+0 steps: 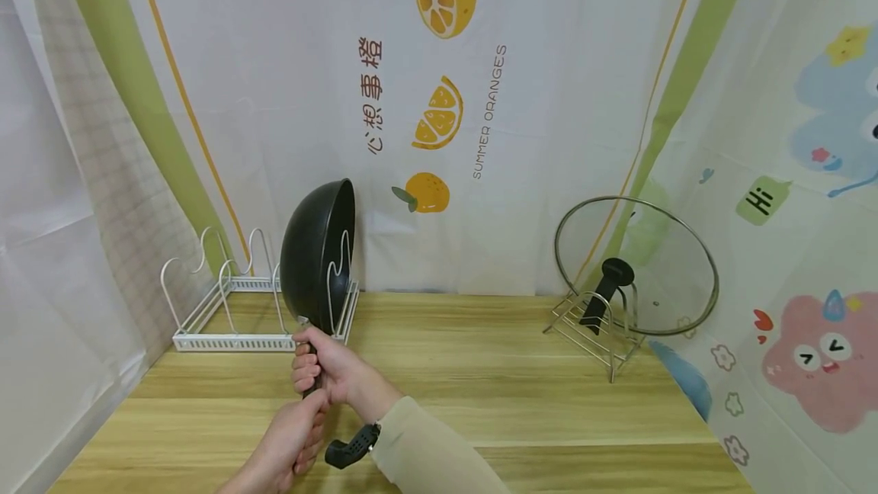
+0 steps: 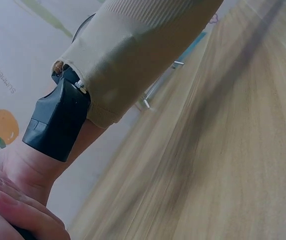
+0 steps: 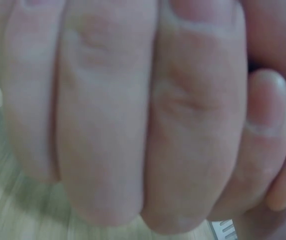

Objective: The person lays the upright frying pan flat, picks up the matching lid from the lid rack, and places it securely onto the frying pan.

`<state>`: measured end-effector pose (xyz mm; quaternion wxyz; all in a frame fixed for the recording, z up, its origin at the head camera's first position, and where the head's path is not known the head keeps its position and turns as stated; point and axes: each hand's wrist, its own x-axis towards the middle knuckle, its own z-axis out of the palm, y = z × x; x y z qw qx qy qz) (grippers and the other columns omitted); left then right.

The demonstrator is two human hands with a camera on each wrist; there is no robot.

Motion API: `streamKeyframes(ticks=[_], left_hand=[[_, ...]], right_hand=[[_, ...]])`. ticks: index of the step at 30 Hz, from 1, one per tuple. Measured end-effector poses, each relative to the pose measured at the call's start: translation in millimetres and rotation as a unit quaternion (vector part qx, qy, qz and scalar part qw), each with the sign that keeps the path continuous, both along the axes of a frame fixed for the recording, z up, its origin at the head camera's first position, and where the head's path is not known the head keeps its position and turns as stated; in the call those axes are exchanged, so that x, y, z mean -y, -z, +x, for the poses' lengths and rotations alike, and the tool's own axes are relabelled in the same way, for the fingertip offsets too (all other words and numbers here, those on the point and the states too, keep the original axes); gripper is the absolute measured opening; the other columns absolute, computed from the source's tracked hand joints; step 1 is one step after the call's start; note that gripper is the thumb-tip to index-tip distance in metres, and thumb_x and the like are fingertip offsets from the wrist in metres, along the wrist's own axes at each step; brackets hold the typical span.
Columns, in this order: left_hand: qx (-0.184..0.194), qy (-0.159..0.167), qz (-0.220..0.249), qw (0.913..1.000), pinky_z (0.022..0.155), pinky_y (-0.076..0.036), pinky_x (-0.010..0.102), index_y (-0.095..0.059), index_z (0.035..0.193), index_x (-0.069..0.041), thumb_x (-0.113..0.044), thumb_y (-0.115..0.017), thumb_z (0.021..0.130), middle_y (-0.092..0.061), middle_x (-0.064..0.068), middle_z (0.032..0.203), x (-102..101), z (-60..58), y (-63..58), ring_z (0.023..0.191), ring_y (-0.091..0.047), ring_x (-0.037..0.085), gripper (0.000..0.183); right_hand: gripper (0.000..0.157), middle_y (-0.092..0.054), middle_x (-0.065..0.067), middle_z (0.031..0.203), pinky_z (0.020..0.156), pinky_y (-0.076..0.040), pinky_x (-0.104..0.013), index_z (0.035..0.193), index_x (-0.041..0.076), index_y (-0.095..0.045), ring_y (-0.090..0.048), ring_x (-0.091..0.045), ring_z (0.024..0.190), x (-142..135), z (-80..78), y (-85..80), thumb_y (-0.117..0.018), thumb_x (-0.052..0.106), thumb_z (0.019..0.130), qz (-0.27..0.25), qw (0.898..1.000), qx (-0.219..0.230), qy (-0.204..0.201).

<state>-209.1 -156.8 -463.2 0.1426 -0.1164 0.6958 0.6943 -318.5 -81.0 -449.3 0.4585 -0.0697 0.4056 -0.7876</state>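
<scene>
A black wok (image 1: 302, 250) stands on its side at the right end of a white wire rack (image 1: 233, 342), its open face turned to the right. My right hand (image 1: 336, 368) grips its handle close to the pan, fingers curled round it. Just below, nearer to me, my left hand (image 1: 291, 437) wraps the lower part of the handle, which the two hands mostly hide. Curled fingers (image 3: 108, 120) fill the right wrist view. In the left wrist view, fingers (image 2: 23, 215) show at the lower left, beside the sleeved right forearm (image 2: 128, 55).
A glass lid (image 1: 658, 273) with a black knob (image 1: 604, 292) leans in a small wire stand (image 1: 610, 364) at the right. The rack's left part has further curved dividers. Printed cloth hangs behind and along both sides of the wooden table (image 1: 466, 387).
</scene>
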Motion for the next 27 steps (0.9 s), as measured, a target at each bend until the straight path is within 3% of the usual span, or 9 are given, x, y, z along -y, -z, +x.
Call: streamKeyframes(ticks=[15,27], left_hand=[[-0.007,-0.027,-0.008,0.9996,0.031,-0.025,0.021,-0.030,0.053,-0.022,-0.020,-0.049,0.090,-0.028,-0.011,0.042,-2.6,1.8,-4.9,0.032,-0.023,0.003,0.042],[-0.037,-0.056,-0.026,0.9974,0.030,-0.024,0.021,-0.035,0.055,-0.020,-0.022,-0.051,0.092,-0.030,-0.011,0.043,-6.3,3.8,-9.7,0.031,-0.024,0.003,0.040]], right_hand=[[0.042,-0.026,0.016,0.050,0.046,-0.021,-0.013,0.060,0.025,-0.030,-0.026,0.001,0.041,-0.3,0.9,-6.7,-0.046,0.032,0.098,-0.004,1.000,-0.011,-0.009],[0.043,-0.026,0.016,0.049,0.045,-0.020,-0.014,0.059,0.025,-0.030,-0.027,0.002,0.039,0.4,0.9,-10.7,-0.045,0.031,0.099,-0.030,0.999,-0.039,-0.022]])
